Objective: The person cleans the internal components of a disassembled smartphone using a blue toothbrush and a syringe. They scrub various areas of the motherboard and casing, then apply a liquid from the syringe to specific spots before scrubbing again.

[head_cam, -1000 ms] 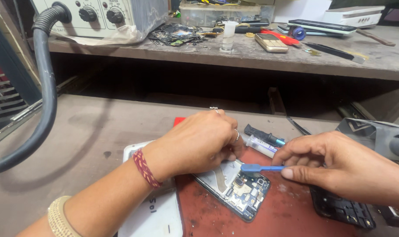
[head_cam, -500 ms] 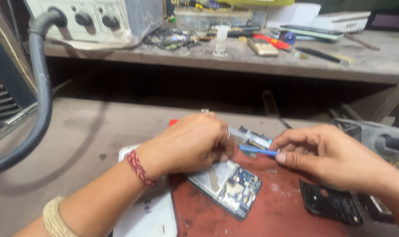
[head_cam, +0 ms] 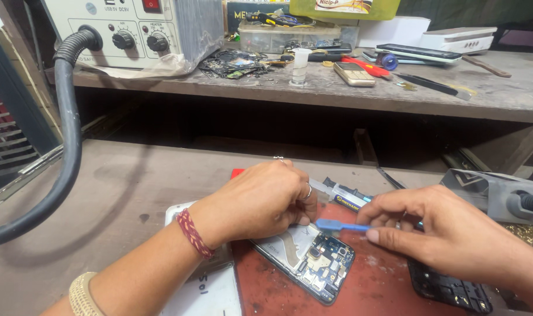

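- On the red mat (head_cam: 389, 287): opened phone (head_cam: 307, 260), light, fragile; grip by edges.
- Left hand (head_cam: 260, 199): fingers pressed on phone.
- Right hand (head_cam: 448, 231): fingers pinching blue pry tool (head_cam: 340, 225).

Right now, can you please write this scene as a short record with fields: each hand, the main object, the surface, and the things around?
left hand: presses down on the opened phone, fingers curled over its upper end
right hand: pinches a blue plastic tool, tip pointing at the left hand
opened phone: back removed, circuit board showing, lying flat
surface: red mat on a grey workbench
nearby: syringe behind the hands; black hose at left
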